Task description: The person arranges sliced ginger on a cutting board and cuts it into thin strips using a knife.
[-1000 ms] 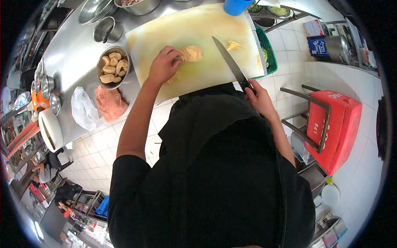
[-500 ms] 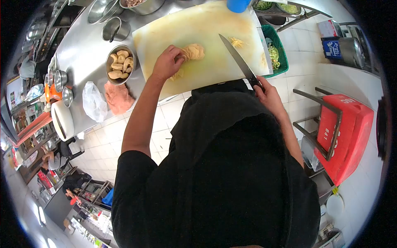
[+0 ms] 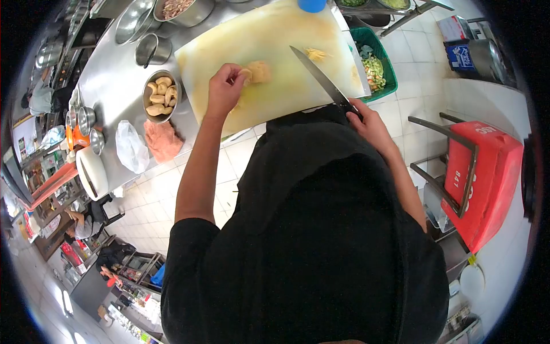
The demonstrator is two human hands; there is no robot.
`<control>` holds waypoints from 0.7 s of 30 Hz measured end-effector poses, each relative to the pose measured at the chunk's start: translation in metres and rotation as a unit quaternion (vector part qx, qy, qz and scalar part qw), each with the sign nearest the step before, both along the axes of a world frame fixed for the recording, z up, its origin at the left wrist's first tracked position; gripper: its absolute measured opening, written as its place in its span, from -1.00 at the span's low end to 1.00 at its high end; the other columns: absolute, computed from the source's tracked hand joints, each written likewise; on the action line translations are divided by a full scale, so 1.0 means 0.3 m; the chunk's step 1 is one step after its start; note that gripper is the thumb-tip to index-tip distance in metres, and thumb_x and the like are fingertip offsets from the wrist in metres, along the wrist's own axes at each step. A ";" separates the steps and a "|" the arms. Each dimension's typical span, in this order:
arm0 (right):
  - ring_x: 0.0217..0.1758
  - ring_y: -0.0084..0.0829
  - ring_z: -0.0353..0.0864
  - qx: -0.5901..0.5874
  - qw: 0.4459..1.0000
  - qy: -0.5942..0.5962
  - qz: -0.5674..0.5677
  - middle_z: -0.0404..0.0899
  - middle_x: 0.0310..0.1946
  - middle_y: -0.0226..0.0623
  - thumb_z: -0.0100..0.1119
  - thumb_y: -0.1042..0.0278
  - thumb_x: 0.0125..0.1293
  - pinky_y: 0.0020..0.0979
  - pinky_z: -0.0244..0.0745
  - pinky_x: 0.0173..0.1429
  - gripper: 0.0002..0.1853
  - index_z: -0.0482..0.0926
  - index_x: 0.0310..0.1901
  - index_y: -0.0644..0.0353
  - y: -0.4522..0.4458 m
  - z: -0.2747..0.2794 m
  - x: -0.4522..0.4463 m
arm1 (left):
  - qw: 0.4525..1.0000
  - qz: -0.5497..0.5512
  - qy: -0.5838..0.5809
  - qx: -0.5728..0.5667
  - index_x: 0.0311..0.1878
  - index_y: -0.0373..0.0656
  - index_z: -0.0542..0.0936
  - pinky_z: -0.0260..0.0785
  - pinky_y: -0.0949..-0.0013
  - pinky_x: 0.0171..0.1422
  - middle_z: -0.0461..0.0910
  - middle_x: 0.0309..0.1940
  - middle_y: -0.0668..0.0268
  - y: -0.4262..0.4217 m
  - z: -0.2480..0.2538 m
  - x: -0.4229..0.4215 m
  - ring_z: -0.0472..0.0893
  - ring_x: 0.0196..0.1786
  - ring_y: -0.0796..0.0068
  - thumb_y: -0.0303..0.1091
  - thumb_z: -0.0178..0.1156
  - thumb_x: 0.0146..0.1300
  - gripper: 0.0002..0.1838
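My left hand (image 3: 224,89) is over the left half of a large yellowed cutting board (image 3: 229,43). Its thumb and fingers pinch a thin pale slice (image 3: 246,75), beside a stack of slices (image 3: 260,71) that look like peeled ginger. In my right hand (image 3: 369,123) is the handle of a long kitchen knife (image 3: 319,79); the blade lies over the board, pointing away from me. A small heap of thin yellow strips (image 3: 316,54) sits beyond the blade. A few pale bits lie partly hidden by my left wrist.
On the steel table (image 3: 109,74), a bowl of whole peeled pieces (image 3: 163,98) stands left of the board, near a pink cloth (image 3: 163,140) and a plastic bag (image 3: 131,146). A green basket of scraps (image 3: 378,69) adjoins the right edge. A red crate (image 3: 487,178) is farther right.
My left hand has drawn slightly back from the stack, with a single slice now showing at its fingertips. The stack looks more compact. The knife stays in my right hand; the whole view has shifted slightly.
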State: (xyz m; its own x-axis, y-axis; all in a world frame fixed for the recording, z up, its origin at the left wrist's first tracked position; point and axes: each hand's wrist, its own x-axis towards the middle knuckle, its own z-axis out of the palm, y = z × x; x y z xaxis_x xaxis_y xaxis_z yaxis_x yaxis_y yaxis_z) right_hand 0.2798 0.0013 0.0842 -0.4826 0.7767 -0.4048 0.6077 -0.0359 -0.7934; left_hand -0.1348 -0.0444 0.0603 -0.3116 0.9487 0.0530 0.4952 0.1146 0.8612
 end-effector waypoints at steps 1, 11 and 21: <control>0.12 0.12 0.77 -0.003 1.000 0.003 0.001 0.75 0.02 0.20 0.23 0.31 0.54 -0.10 0.63 0.19 -0.58 0.54 0.36 0.17 0.003 0.002 0.000 | 0.999 0.007 -0.029 0.013 -0.14 -0.21 0.68 0.50 0.42 -0.23 0.69 -0.33 0.25 0.021 0.006 0.041 0.66 -0.36 0.48 -0.51 0.41 0.34 -0.90; 0.08 0.19 0.75 0.028 0.999 -0.023 0.019 0.76 -0.02 0.18 0.23 0.28 0.53 -0.02 0.63 0.16 -0.56 0.51 0.37 0.14 0.026 -0.002 0.015 | 0.941 -0.177 0.264 0.119 -0.14 -0.13 0.68 0.53 0.02 0.09 0.67 -0.13 0.22 0.152 -0.119 0.326 0.66 0.02 0.04 -0.48 0.36 0.25 -0.87; -0.01 0.26 0.73 0.056 0.997 -0.035 0.048 0.75 -0.09 0.20 0.21 0.28 0.51 0.09 0.62 0.07 -0.55 0.49 0.39 0.07 0.026 -0.003 0.033 | 0.964 -0.150 0.180 0.121 0.02 -0.14 0.72 0.53 0.04 0.22 0.69 0.04 0.18 0.087 -0.142 0.335 0.64 0.14 0.02 -0.53 0.27 0.27 -0.74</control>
